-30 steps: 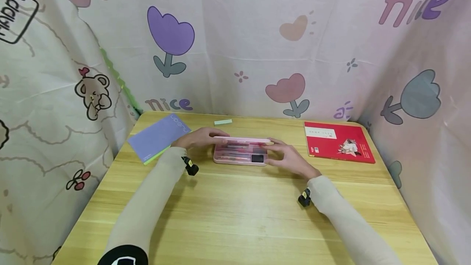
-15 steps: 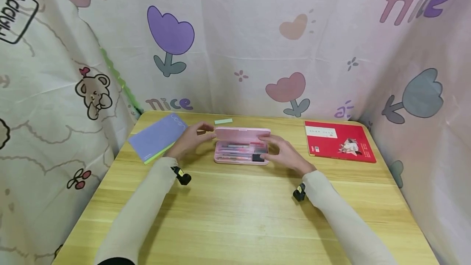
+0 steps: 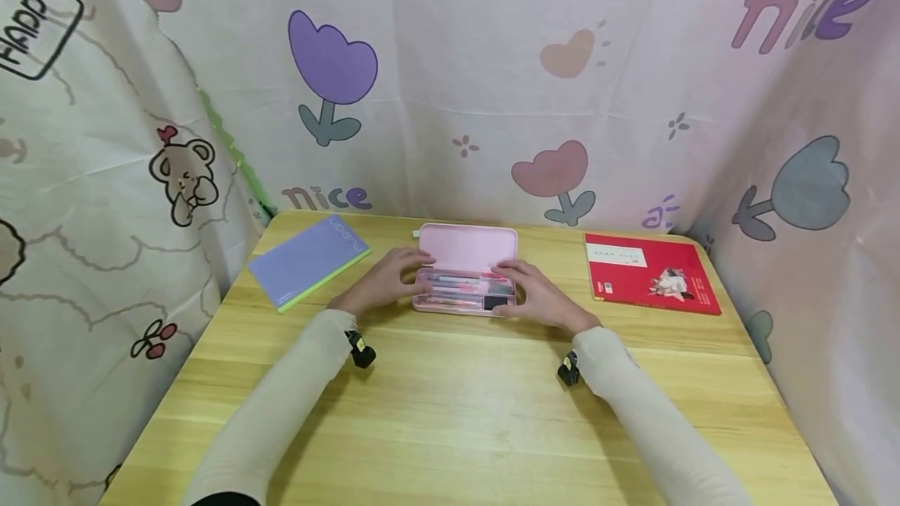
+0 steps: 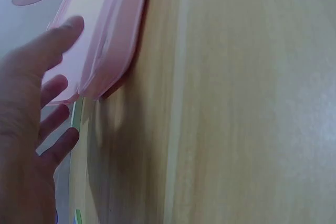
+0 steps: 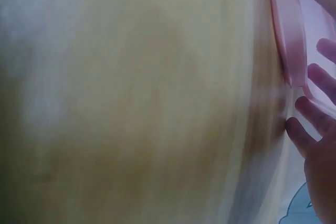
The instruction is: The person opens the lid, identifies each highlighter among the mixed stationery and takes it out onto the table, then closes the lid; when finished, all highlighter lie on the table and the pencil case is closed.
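Observation:
A pink pencil case (image 3: pixel 467 247) lies open on the table, its lid tipped back on the far side. Several pens (image 3: pixel 450 282) lie in its tray, with a black block (image 3: pixel 495 302) in the near right corner. At the left end my left hand (image 3: pixel 380 284) has its thumb and fingers spread; in the left wrist view they overlap the case (image 4: pixel 123 38) without curling round it. My right hand (image 3: pixel 547 299) is at the right end, thumb low by the near corner and fingers toward the lid. In the right wrist view its fingers (image 5: pixel 315 113) are apart and fairly straight.
A blue-purple notebook (image 3: pixel 305 260) with a green edge lies at the left. To the right is a red book (image 3: pixel 650 272). A pale strip (image 3: pixel 416 233) peeks out behind the lid. Printed cloth (image 3: pixel 450 84) hangs behind the wooden table (image 3: pixel 464 412).
The case's lid has swung from nearly upright, edge toward me, to tipped back. My left hand drew away from the lid, then returned to the left end. The pale strip is now mostly hidden.

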Available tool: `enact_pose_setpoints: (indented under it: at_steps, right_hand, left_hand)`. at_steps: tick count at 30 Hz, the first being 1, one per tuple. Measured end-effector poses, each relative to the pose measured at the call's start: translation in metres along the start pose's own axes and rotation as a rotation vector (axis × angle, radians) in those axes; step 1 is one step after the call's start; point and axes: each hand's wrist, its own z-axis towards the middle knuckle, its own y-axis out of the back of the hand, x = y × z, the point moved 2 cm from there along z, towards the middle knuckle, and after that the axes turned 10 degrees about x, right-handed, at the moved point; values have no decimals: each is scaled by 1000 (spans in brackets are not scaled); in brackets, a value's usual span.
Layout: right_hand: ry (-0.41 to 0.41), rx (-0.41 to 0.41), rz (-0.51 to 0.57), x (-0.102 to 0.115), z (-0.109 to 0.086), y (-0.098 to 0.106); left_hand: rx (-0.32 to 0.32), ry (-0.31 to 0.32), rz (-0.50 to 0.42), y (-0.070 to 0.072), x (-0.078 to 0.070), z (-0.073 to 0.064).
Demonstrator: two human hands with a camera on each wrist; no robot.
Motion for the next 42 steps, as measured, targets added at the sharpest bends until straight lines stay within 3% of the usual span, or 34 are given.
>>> enact_pose_setpoints:
  at_steps: [4,12,24,27,34,42]
  right_hand:
    - [-5,-2,-44,3,0,-2]
    - [-30,-5,-102,7,1,-2]
    - [-56,-6,-134,7,4,-1]
    - [-60,-5,-130,6,5,-1]
    - [-72,2,-138,4,6,-2]
    - [-57,-9,-133,5,6,-2]
  left_hand:
    - [7,5,95,-4,1,1]
    - [-5,-56,262,-7,-6,5]
    - [70,50,581,-2,-39,9]
    - [72,52,550,-3,-42,8]
    - [73,89,287,-4,-33,3]
    - [97,96,200,-2,-30,7]
